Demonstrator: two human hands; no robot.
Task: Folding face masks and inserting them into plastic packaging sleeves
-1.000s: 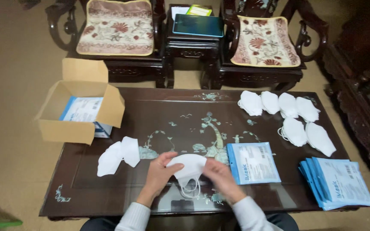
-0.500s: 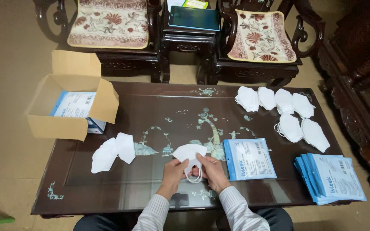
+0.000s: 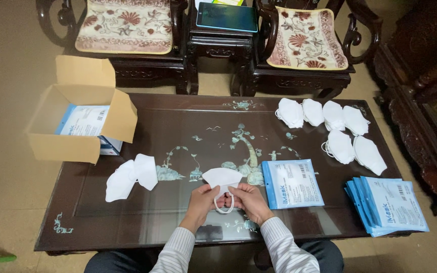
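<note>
Near the desk's [image 3: 142, 230] front edge, the left hand [image 3: 202, 197] and right hand [image 3: 248, 198] each pinch a folded white mask [image 3: 222, 178], which sits just beyond the fingertips, its ear loop [image 3: 223, 207] hanging between them.

Head cam, single view; no 2nd view to overlap. Worn at seated person's head, looks steeply down and fwd over dark inlaid table [image 3: 188, 121]. Mid range: whole tabletop in frame, chairs [image 3: 122, 30] at far edge, sleeves at bottom.
</note>
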